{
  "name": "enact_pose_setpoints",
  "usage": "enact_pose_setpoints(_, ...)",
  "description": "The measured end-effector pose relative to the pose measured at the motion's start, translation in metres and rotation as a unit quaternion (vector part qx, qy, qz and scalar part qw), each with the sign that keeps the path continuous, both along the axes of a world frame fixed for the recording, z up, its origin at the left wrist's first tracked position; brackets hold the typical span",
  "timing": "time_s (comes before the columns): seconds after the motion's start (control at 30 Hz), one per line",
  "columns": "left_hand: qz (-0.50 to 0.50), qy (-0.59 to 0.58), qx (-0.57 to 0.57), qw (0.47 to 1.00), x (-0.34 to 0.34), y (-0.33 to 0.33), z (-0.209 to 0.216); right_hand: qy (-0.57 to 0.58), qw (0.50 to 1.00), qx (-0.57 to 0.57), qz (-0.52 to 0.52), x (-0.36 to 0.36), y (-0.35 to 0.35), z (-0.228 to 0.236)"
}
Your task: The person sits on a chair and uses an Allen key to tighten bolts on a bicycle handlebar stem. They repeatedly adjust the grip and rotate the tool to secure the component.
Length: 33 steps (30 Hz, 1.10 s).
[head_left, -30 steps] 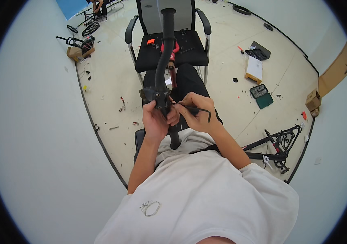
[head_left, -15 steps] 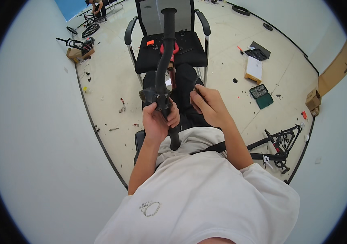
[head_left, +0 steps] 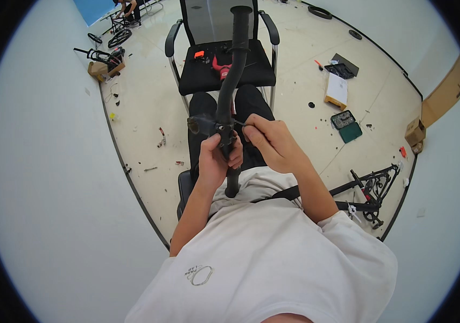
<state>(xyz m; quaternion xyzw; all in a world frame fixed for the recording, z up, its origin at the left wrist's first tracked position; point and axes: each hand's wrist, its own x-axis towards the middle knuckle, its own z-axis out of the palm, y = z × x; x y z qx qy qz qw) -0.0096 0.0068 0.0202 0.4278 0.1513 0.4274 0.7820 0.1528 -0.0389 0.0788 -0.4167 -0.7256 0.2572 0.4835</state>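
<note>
A black bicycle handlebar (head_left: 233, 81) stands lengthwise over my lap, its gripped far end rising above the chair seat and its near end against my shirt. Clamped at its middle is a black stem (head_left: 204, 125) that points left. My left hand (head_left: 216, 161) is closed around the bar and the clamp from below. Between thumb and fingers of my right hand (head_left: 275, 144) is a thin dark tool, seemingly a hex key (head_left: 240, 124). Its tip reaches the clamp's right side; whether it sits in a bolt is too small to tell.
Facing me is a black chair (head_left: 224, 78) with a red tool (head_left: 222, 67) and small parts on its seat. A bicycle frame (head_left: 370, 199) lies to the right, beyond it an opened green case (head_left: 350, 132) and a white-topped box (head_left: 336, 91). Another person (head_left: 130, 11) works far left.
The handlebar's far end has swung right, and the stem has turned with it. My right hand has moved left, bringing the hex key from apart to the clamp.
</note>
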Motion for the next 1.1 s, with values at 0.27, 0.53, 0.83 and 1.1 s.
enact_pose_setpoints(0.27, -0.021, 0.009, -0.007, 1.000, 0.002, -0.002, -0.003, -0.043, 0.998, 0.001, 0.053, 0.000, 0.000, 0.003)
enact_pose_setpoints(0.53, -0.030, 0.021, -0.014, 0.999, 0.002, -0.002, -0.002, -0.081, 0.995, 0.045, 0.031, 0.004, 0.006, 0.001)
enact_pose_setpoints(0.83, -0.060, 0.024, -0.014, 0.998, 0.004, 0.003, -0.005, -0.133, 0.983, 0.104, 0.077, 0.026, 0.026, 0.003)
enact_pose_setpoints(1.1, -0.039, 0.027, -0.018, 0.999, 0.005, 0.001, -0.003, -0.066, 0.994, 0.031, 0.078, 0.021, 0.024, -0.003)
